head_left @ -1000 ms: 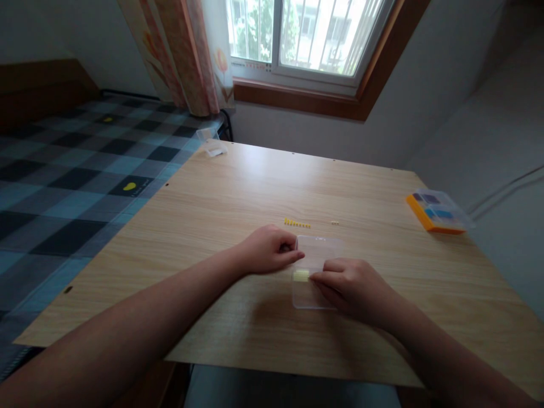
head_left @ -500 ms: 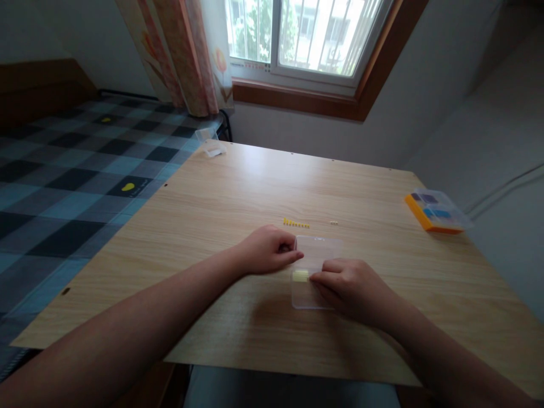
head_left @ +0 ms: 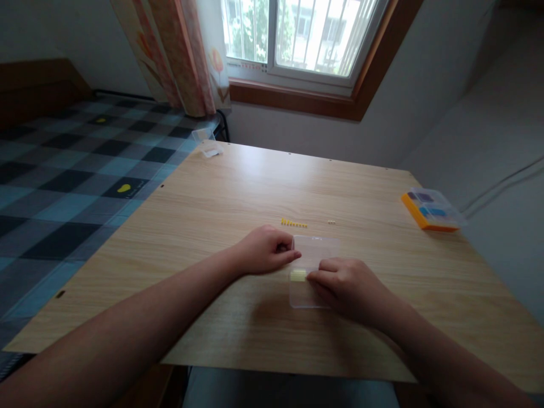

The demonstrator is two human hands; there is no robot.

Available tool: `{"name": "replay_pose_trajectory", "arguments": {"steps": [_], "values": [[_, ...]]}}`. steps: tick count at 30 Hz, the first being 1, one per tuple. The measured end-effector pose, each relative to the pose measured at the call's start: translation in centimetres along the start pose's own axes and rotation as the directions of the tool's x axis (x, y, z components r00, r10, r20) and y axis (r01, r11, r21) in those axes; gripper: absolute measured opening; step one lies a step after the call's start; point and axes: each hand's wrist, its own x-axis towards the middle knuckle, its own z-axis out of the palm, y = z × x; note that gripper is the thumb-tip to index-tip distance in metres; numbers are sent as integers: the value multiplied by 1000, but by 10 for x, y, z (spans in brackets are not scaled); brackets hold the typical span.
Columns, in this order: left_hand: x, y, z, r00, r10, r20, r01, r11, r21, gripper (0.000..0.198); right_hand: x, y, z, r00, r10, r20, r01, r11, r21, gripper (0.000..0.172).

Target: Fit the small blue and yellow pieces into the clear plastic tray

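A clear square plastic plate (head_left: 317,252) lies flat on the wooden table (head_left: 238,192) in front of me. My left hand (head_left: 266,249) rests curled at the plate's left edge, its fingertips pressing on that edge. My right hand (head_left: 346,286) lies over the plate's near right part, fingers pinched together beside a small pale yellow block (head_left: 298,275) of beads on the plate. What the pinch holds is too small to see. A short row of yellow beads (head_left: 294,223) and a tiny pale piece (head_left: 331,222) lie just beyond the plate.
An orange-edged compartment box (head_left: 430,209) with a clear lid sits at the table's right edge. A small clear open container (head_left: 206,143) stands at the far left corner. A bed with a checked blue cover (head_left: 72,175) is to the left; a window and curtain lie behind.
Both hands stay where they were on the plate. Only my head has shifted slightly, sliding the scene a little to the left.
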Motion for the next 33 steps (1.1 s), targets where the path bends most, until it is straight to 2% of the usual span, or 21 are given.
{"name": "replay_pose_trajectory", "arguments": {"steps": [11, 14, 16, 18, 20, 22, 23, 24, 25, 29, 33], "values": [[0, 0, -1, 1000, -2, 4, 2, 1000, 7, 30, 1, -3, -1, 1000, 6, -7, -6, 1000, -14, 20], [0, -1, -1, 1000, -3, 11, 3, 1000, 15, 31, -1, -4, -5, 998, -24, -57, 25, 1000, 8, 21], [0, -1, -1, 1000, -3, 13, 3, 1000, 16, 32, -4, -2, -10, 986, -73, -152, 79, 996, 33, 22], [0, -2, -1, 1000, -8, 12, 7, 1000, 16, 32, -8, 5, -17, 943, -106, -316, 128, 991, 49, 19], [0, -3, -1, 1000, -13, 14, 13, 1000, 15, 32, -10, 18, -23, 848, -83, -523, 127, 991, 49, 16], [-1, -4, -1, 1000, -15, 16, 15, 1000, 10, 32, -9, 37, -25, 726, -6, -687, 54, 997, 48, 17], [-1, -4, -1, 1000, -14, 15, 14, 1000, 6, 31, -7, 47, -23, 682, 36, -730, -1, 999, 48, 18], [-1, -4, -1, 1000, -12, 14, 12, 1000, 1, 31, -4, 58, -20, 666, 78, -742, -61, 997, 50, 19], [-1, -4, -1, 1000, -10, 13, 10, 1000, -3, 31, -1, 69, -14, 677, 116, -727, -116, 992, 51, 21], [0, -2, -2, 1000, -8, 6, 8, 1000, 2, 32, 15, 100, 13, 780, 255, -571, -254, 964, 83, 34], [-1, -1, -3, 1000, -2, 1, 2, 1000, 10, 32, 23, 111, 32, 816, 295, -497, -310, 949, 54, 37]]}}
